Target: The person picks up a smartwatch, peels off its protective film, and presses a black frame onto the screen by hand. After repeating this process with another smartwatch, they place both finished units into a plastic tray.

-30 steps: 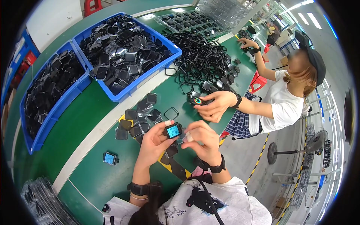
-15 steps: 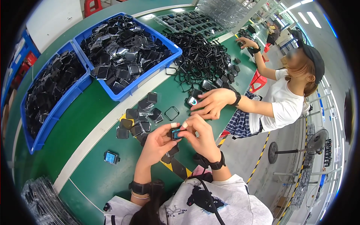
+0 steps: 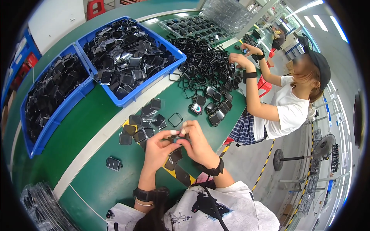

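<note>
Between the fingertips of both hands is a small dark square smartwatch case (image 3: 177,140), tilted so that its edge shows. My left hand (image 3: 155,153) grips it from one side, and my right hand (image 3: 199,149) pinches the other. Fingers cover much of it. Just beyond my fingers lies a thin black square frame (image 3: 175,119) on the green table. Several black square covers (image 3: 139,131), some in clear film, are scattered left of my hands. Another watch case (image 3: 114,164) with a dark screen lies alone farther left. Below my fingers, more dark pieces (image 3: 175,156) rest on striped tape.
Two blue bins (image 3: 135,94) full of wrapped black pieces stand at the left. A heap of black frames (image 3: 202,61) lies beyond, with several watch cases (image 3: 218,114) at its near side. Across from it, a co-worker (image 3: 295,104) reaches over the heap. Clear trays (image 3: 192,26) lie behind.
The watch case in my hands has tipped, so its lit screen no longer faces up. The lone watch's screen has gone dark. The co-worker's near hand has drawn back to the far part of the heap.
</note>
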Available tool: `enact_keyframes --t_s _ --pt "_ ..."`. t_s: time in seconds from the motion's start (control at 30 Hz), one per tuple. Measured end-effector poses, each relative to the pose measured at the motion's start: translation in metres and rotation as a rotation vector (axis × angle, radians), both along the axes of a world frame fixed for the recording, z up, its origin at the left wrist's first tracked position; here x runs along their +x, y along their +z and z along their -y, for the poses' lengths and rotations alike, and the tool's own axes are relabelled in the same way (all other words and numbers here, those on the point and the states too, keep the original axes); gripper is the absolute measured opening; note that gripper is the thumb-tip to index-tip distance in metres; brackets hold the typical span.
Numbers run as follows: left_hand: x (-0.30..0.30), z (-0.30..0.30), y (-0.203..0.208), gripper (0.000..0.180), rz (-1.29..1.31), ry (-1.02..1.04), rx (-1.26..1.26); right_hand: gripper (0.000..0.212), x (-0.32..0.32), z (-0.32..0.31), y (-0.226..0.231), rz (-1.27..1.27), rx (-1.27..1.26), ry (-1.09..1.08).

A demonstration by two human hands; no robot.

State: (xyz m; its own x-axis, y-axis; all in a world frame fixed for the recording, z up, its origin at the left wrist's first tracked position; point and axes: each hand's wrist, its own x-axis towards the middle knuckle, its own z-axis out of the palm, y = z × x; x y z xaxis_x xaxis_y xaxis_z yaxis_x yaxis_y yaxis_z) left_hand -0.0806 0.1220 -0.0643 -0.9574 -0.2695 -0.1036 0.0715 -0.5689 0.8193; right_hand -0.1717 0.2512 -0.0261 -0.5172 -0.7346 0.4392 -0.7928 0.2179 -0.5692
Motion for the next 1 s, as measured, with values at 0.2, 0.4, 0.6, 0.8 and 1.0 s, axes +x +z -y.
enact_keyframes --t_s 0.2,0.4,0.6,0.8,1.0 --pt "0.0 -0.005 -0.003 0.032 0.0 0.174 -0.145 0.024 0.009 0.001 0.004 0.403 -0.095 -0.035" --pt "-0.002 -0.001 0.0 0.022 -0.12 0.169 -0.182 0.018 0.006 -0.001 -0.008 0.464 -0.187 -0.072" --pt "0.0 -0.011 -0.01 0.013 -0.198 0.264 -0.134 0.021 0.011 -0.004 -0.002 0.56 -0.149 0.001" --pt "-0.004 -0.015 -0.007 0.016 -0.201 0.25 -0.13 0.025 0.015 -0.008 -0.007 0.612 -0.159 -0.084" --pt "0.018 0.02 0.023 0.015 0.139 0.039 -0.298 0.028 -0.027 -0.019 0.004 0.448 -0.045 0.038"
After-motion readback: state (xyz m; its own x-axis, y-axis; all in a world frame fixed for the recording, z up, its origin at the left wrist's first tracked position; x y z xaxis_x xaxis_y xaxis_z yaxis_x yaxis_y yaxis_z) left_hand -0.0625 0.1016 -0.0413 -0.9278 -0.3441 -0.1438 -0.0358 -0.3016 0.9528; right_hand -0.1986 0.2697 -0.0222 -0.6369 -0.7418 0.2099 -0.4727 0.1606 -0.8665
